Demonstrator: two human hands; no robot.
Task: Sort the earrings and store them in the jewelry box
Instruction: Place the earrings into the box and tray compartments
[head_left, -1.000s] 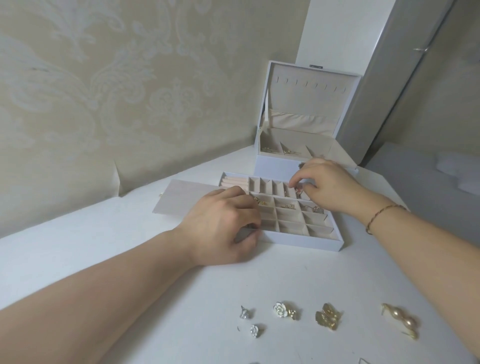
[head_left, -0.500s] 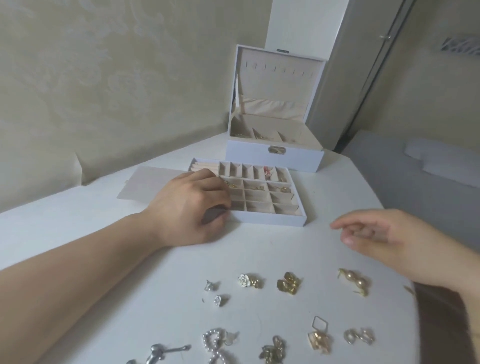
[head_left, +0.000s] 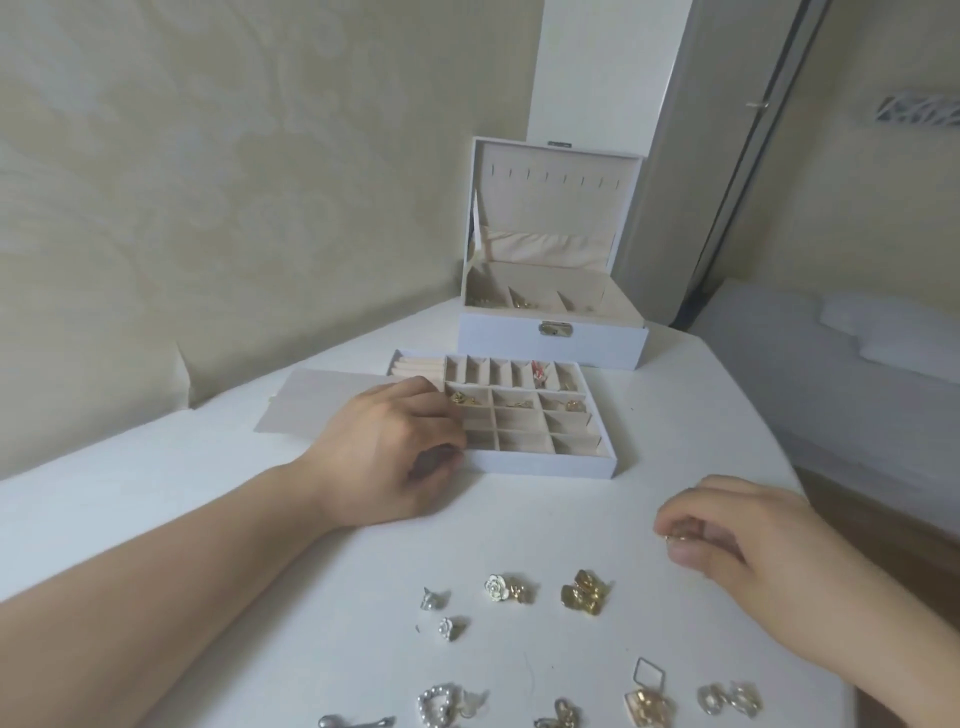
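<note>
A white divided tray lies on the white table in front of the open white jewelry box. Some of its compartments hold gold earrings and one holds a red piece. My left hand grips the tray's near left corner. My right hand rests on the table at the right, its fingertips pinched on a small gold earring that is mostly hidden. Loose earrings lie near me: a white rose pair, a gold pair, silver studs, a pearl heart and silver hoops.
A flat beige panel lies left of the tray, partly under my left hand. The wall runs close behind the table. The table's right edge drops off toward a bed.
My right hand left the tray's back row, swung to the near right and came down over the gold pearl earring, with its fingers now closed. My left hand stayed on the tray.
</note>
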